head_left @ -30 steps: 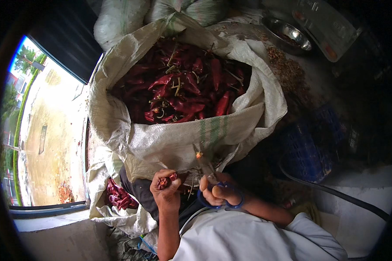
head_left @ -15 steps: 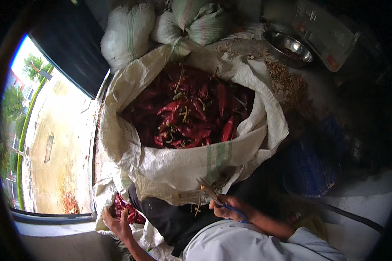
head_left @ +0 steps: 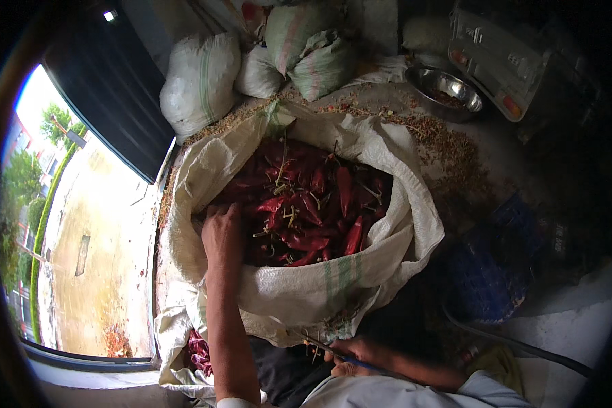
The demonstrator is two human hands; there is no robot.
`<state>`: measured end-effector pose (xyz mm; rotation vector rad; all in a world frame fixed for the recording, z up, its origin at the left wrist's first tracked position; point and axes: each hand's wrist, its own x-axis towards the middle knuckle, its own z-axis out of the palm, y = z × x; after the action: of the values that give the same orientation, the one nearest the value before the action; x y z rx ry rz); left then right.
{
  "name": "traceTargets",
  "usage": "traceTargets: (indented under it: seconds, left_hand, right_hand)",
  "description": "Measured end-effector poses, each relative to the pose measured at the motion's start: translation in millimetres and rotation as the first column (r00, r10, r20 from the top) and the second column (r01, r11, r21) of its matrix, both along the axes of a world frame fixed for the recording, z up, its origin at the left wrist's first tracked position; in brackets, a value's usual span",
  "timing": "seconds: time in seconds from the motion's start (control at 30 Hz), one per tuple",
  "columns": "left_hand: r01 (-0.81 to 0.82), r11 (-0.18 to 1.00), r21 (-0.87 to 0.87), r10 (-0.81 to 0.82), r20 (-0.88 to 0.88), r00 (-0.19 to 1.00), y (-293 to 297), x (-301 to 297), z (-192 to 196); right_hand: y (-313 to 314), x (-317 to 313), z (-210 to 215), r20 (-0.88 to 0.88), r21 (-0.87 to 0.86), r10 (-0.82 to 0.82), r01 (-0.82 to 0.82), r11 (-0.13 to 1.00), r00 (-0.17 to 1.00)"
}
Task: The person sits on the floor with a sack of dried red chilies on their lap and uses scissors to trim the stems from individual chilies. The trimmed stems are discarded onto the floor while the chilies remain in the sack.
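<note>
Overhead view, person's arms entering from bottom edge. Left hand, center-left of frame, reaches into a big open white woven sack, fingers curled down among the dried red chillies at the sack's left inner wall; can't tell if it grips any. Right hand, bottom center, sits just below the sack's front fold, closed around a thin blue-handled tool, prob. scissors, tip pointing left. More red chillies lie in a smaller sack at lower left. Upper right: steel bowl w/ weighing scale beside it. Tied sacks along top.
</note>
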<state>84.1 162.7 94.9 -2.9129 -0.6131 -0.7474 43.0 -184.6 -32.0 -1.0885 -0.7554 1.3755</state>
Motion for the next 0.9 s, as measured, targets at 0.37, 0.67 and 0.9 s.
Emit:
traceTargets:
  seconds: [0.37, 0.67, 0.9]
  left_hand:
    - [-0.036, 0.905, -0.424, 0.204, 0.359, 0.911, -72.1, -86.6, 12.2]
    - [0.603, -0.025, -0.797, 0.491, 0.516, 0.702, -112.7, -126.6, -17.3]
    - [0.677, -0.118, -0.726, 0.506, 0.543, 0.67, -118.4, -130.2, -31.4]
  right_hand:
    - [3.2, -1.0, 0.7, -0.204, -0.059, -0.083, 0.072, 0.996, 0.975]
    - [21.4, 11.1, 41.5, 0.386, 0.055, -0.208, 0.203, 0.978, 0.899]
    - [24.4, 14.7, 55.4, 0.57, 0.144, -0.309, 0.277, 0.95, 0.761]
